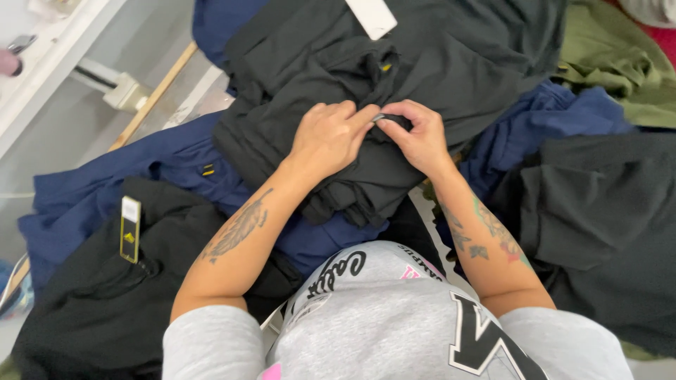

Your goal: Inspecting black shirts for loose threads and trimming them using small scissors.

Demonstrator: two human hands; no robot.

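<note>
Your left hand [329, 137] and right hand [421, 137] meet on the folded black garment [338, 77] at the middle of the pile, fingertips pinching a small dark fitting [380, 117]. It looks unfinished; navy clothes [169, 176] lie beneath.

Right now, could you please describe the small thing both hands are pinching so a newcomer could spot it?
Find the black folded garment topping the pile of clothes. At its near edge the left hand and right hand meet. Between their fingertips sits a small silvery metal piece, the only shiny thing against dark cloth.
</note>
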